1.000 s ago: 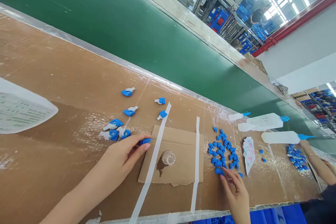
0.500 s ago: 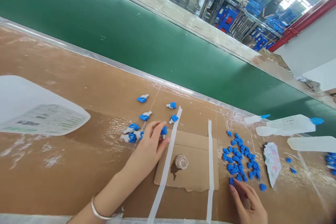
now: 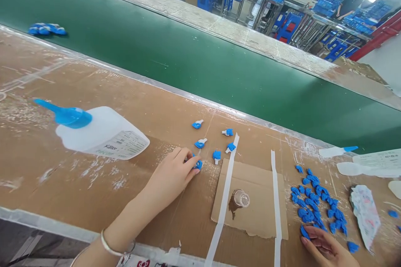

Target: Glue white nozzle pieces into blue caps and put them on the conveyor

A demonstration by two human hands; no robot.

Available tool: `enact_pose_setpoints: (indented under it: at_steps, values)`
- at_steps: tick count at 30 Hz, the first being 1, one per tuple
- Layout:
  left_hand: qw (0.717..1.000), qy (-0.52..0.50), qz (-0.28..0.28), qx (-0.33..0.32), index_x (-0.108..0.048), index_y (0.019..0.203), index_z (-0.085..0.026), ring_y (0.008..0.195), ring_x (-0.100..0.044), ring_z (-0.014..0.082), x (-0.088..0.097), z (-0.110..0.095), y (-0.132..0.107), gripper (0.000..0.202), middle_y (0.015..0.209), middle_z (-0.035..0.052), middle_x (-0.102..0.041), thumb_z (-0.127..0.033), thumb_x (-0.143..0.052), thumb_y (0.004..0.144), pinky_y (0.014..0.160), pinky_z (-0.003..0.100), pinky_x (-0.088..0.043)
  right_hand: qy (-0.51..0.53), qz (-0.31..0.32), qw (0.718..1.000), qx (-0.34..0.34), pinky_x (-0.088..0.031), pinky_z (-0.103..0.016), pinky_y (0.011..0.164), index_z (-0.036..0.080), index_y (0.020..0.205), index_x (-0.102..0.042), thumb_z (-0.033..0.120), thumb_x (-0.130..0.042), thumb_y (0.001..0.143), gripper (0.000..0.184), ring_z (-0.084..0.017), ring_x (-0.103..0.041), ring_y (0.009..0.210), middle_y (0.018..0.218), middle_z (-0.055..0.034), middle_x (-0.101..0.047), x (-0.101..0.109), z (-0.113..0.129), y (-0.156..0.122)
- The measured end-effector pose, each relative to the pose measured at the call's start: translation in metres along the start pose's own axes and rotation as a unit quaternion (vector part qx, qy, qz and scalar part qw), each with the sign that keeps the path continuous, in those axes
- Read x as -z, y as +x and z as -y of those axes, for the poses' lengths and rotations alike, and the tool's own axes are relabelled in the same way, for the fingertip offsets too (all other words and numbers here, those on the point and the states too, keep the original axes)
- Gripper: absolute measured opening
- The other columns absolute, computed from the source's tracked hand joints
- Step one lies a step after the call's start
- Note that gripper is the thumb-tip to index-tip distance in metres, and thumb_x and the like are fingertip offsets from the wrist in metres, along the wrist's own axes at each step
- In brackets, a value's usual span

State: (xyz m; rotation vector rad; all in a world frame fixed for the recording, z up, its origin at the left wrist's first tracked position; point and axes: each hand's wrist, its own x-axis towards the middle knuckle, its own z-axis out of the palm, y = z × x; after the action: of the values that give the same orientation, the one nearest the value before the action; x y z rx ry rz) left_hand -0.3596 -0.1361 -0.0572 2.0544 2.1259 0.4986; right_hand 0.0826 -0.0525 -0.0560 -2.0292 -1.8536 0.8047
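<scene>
- the left hand [image 3: 171,174] is curled and grasping, its fingers closed over a small blue plastic part [image 3: 198,165] that shows only partly under the fingertips; a thin bangle [image 3: 109,248] circles the left wrist.
- the right hand [image 3: 326,247] lies low and relaxed, fingers spread and holding nothing, with its fingertips at the lower edge of a loose heap of blue plastic pieces [image 3: 316,202].
- just ahead of the left hand, five blue-and-white plastic parts [image 3: 216,156] lie well apart from one another on the brown workbench [image 3: 37,183].
- between the hands lies a torn cardboard sheet [image 3: 250,212], with a small glass cup [image 3: 241,198] standing on a brown stain; white paper strips [image 3: 277,200] run across it on both sides of the cup.
- left of the left hand, a white squeeze bottle [image 3: 94,131] with a blue nozzle lies on its side, its printed label facing up.
- beyond the right hand are a crumpled patterned wrapper [image 3: 365,217] and white plastic bottles [image 3: 369,169].
- far ahead of both hands runs a green conveyor belt [image 3: 188,75], with a cluster of blue parts [image 3: 46,29] on it.
</scene>
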Motion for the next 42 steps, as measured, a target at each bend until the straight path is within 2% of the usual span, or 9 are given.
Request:
enact_pose_setpoints:
  at_steps: [4,9,14,18,23,26,30,36,42]
  values:
    - [1.0,-0.011,0.015,-0.022,-0.068,0.084,-0.02,0.086,-0.06,0.0281,0.0,-0.003,0.013,0.012,0.092,0.0109,-0.067,-0.017,-0.057,0.083,0.075,0.039,-0.053,0.023,0.036,0.999,0.001,-0.061,-0.036,0.058,0.023,0.065,-0.077,0.047,-0.078,0.048,0.03,-0.026,-0.072,0.057,0.069,-0.0087,-0.077,0.005,0.015,-0.005]
    - [0.996,-0.076,0.012,-0.046,-0.062,0.074,-0.024,0.08,-0.061,0.0309,-0.004,0.001,0.011,0.014,0.076,0.009,-0.069,-0.024,-0.052,0.083,0.069,0.04,-0.051,0.014,-0.01,0.999,0.036,-0.06,-0.036,0.058,0.022,0.069,-0.076,0.046,-0.075,0.058,0.027,-0.025,-0.072,0.057,0.069,-0.0072,-0.077,0.003,0.02,-0.02]
    - [0.966,-0.255,-0.007,0.028,-0.067,0.09,-0.024,0.073,-0.065,0.0258,0.0,-0.007,-0.009,0.022,0.082,0.0051,-0.071,-0.038,-0.05,0.085,0.068,0.036,-0.052,-0.008,-0.033,0.998,0.045,-0.06,-0.035,0.06,0.023,0.07,-0.076,0.05,-0.075,0.062,0.028,-0.025,-0.072,0.059,0.068,-0.0067,-0.077,0.002,0.017,-0.027]
    - [0.891,-0.432,0.045,0.135,-0.068,0.09,-0.024,0.069,-0.063,0.0204,0.006,-0.028,-0.025,0.023,0.081,0.003,-0.068,-0.041,-0.057,0.08,0.059,0.029,-0.05,-0.016,-0.057,0.994,0.088,-0.06,-0.033,0.062,0.024,0.071,-0.075,0.056,-0.075,0.062,0.033,-0.025,-0.072,0.061,0.069,-0.006,-0.076,0.0,0.025,-0.034]
    - [0.683,-0.669,0.162,0.244,-0.056,0.082,-0.021,0.052,-0.053,0.0118,-0.005,-0.053,-0.035,0.033,0.062,-0.0054,-0.055,-0.05,-0.069,0.072,0.05,0.023,-0.043,-0.034,-0.021,0.967,0.25,-0.059,-0.028,0.068,0.025,0.085,-0.075,0.044,-0.069,0.08,0.021,-0.021,-0.072,0.072,0.077,-0.0048,-0.076,-0.022,0.088,-0.052]
    - [0.606,-0.73,0.19,0.251,-0.054,0.085,-0.019,0.055,-0.053,0.0113,-0.011,-0.062,-0.037,0.051,0.062,-0.0055,-0.055,-0.062,-0.074,0.065,0.048,0.022,-0.042,-0.046,0.013,0.951,0.306,-0.056,-0.028,0.064,0.025,0.085,-0.073,0.041,-0.064,0.086,0.018,-0.02,-0.07,0.069,0.075,-0.0043,-0.073,-0.044,0.135,-0.054]
    - [0.565,-0.763,0.207,0.234,-0.06,0.088,-0.016,0.053,-0.053,0.0108,-0.01,-0.065,-0.037,0.06,0.061,-0.0029,-0.059,-0.071,-0.069,0.067,0.052,0.025,-0.047,-0.078,0.023,0.935,0.344,-0.052,-0.027,0.061,0.025,0.083,-0.07,0.042,-0.06,0.089,0.02,-0.018,-0.066,0.066,0.072,-0.0018,-0.071,-0.062,0.166,-0.047]
    - [0.493,-0.814,0.158,0.263,-0.068,0.097,-0.014,0.069,-0.065,0.0194,-0.01,-0.063,-0.038,0.066,0.078,0.0032,-0.061,-0.073,-0.067,0.067,0.056,0.03,-0.053,-0.12,0.018,0.928,0.351,-0.048,-0.029,0.054,0.025,0.077,-0.07,0.054,-0.052,0.091,0.037,-0.017,-0.059,0.054,0.067,-0.0021,-0.07,-0.066,0.172,-0.041]
    - [0.485,-0.815,0.173,0.265,-0.066,0.093,-0.016,0.077,-0.068,0.0207,-0.009,-0.06,-0.038,0.057,0.081,0.0019,-0.062,-0.065,-0.074,0.066,0.066,0.032,-0.055,-0.118,0.029,0.936,0.33,-0.05,-0.03,0.054,0.026,0.072,-0.07,0.059,-0.056,0.086,0.039,-0.019,-0.06,0.056,0.065,-0.003,-0.07,-0.058,0.17,-0.039]
